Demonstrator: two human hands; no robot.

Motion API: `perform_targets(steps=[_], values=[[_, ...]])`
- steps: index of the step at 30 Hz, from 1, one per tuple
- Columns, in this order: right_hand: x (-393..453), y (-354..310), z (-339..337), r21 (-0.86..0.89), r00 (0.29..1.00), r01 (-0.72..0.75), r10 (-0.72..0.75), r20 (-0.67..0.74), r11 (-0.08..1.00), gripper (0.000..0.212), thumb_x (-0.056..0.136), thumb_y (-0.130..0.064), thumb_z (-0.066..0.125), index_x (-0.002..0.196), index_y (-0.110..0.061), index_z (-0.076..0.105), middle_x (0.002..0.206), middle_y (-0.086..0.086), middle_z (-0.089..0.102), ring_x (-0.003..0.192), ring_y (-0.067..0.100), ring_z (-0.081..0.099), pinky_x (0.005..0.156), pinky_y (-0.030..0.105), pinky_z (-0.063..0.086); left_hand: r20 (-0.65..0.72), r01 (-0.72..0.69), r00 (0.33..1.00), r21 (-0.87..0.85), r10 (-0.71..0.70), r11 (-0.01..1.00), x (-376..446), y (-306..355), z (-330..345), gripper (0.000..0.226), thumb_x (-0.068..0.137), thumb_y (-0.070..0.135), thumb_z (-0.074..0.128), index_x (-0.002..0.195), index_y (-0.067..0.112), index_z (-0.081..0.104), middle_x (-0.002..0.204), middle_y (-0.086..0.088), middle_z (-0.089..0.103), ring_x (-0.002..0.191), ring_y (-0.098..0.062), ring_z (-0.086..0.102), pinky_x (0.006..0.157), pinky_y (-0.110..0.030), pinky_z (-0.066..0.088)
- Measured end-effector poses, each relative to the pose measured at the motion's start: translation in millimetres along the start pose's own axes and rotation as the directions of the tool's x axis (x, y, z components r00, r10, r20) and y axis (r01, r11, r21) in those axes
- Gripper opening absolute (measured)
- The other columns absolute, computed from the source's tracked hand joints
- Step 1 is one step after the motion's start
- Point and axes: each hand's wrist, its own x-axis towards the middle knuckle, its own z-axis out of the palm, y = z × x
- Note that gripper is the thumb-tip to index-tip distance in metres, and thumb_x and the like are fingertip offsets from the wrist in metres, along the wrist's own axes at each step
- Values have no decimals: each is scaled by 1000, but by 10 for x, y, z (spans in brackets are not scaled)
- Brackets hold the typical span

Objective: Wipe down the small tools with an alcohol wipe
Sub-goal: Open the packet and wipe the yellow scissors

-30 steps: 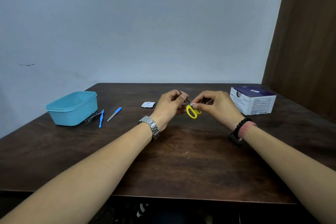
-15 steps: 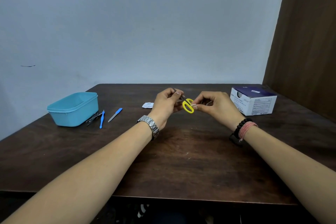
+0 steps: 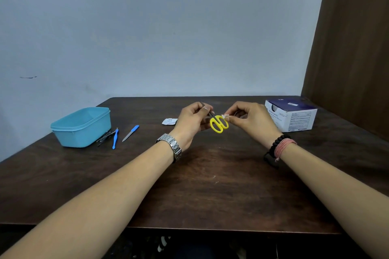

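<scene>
Since half a second ago the scissors point(image 3: 219, 124) have tipped so both yellow handle loops now hang below the left fingertips, and the right hand point(image 3: 252, 121) has drawn its wipe to the outer loop. Dark wooden table point(image 3: 210, 191): carries everything else. Teal plastic tub point(image 3: 81, 127): far left, lid off or not fitted, cannot tell. Purple and white box point(image 3: 292, 118): far right, near the table's back edge. Left hand point(image 3: 192, 122): raised above the table, thumb and fingers pinching the metal blades of the scissors, blade tip pointing up and away past the thumb. Right hand: fingers curled, pinching a small white alcohol wipe point(image 3: 226, 116) against the upper edge of the right handle loop. Scissors are held in the air between the two hands, clear of the table. Blue-handled nail file point(image 3: 131, 133): lying flat to the right of the tub. Thin blue tool point(image 3: 115, 139): between file and tub. Metal clippers point(image 3: 104, 137): just beside the tub's front corner, detail too small to read. Torn wipe sachet point(image 3: 169, 121): on the table just left of the left hand.
</scene>
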Motion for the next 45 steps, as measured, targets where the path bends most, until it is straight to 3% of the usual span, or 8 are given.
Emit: perform_targets(steps=[6,9,17,20,27,31,38,45], values=[[-29,-60,23,-25,993,102,-100,59,994,3,80,-14,76,81,-16,74,75,-8,71,71,8,63,65,19,47,58,-17,998,61,14,998,-20,-63,54,12,97,13,54,89,6,59,80,-7,62,69,-18,64,66,-26,57],[-14,-43,22,-23,996,76,-75,37,997,3,80,-17,77,80,-18,74,73,-7,71,68,9,62,63,20,46,58,-17,998,33,15,999,-16,-53,47,14,98,12,54,85,8,59,75,-2,66,65,-14,66,66,-26,58],[-24,-26,20,-19,997,26,-25,72,999,4,78,-18,78,77,-19,74,74,-6,71,66,7,61,61,18,45,-69,-18,997,-13,17,1000,48,-21,-47,16,96,14,57,81,10,60,85,-8,65,71,-18,66,71,-29,57],[-30,-76,32,20,995,53,-55,81,998,3,80,-15,77,80,-14,74,77,-5,73,72,8,65,64,13,46,-37,-13,999,-12,13,1000,28,-41,-18,14,96,12,57,82,9,60,82,-9,63,66,-15,66,70,-28,58],[-52,-109,29,56,992,110,-114,63,992,4,81,-15,76,84,-12,74,76,-3,73,75,12,67,68,20,51,82,-29,996,24,26,999,-18,-88,60,11,95,9,58,84,10,59,79,-6,65,65,-12,66,67,-25,58],[-54,-136,40,66,987,125,-131,90,990,4,80,-15,77,83,-13,74,77,-1,73,75,16,67,70,27,52,14,-43,999,25,43,999,-5,-59,29,13,95,8,58,82,9,60,77,-5,64,63,-11,64,64,-23,57],[-64,-138,40,70,983,120,-128,130,990,4,79,-11,78,81,-13,75,80,-2,73,73,13,65,68,24,50,-123,-26,992,-31,22,999,54,-19,-63,14,95,12,59,81,11,62,86,-11,67,68,-15,66,64,-24,56],[-55,-101,22,46,993,102,-105,56,994,3,79,-11,77,80,-12,74,75,-3,73,71,12,66,68,23,52,-13,-23,1000,17,23,1000,-9,-53,39,14,96,9,57,82,9,60,76,-6,64,60,-12,64,63,-23,57]])
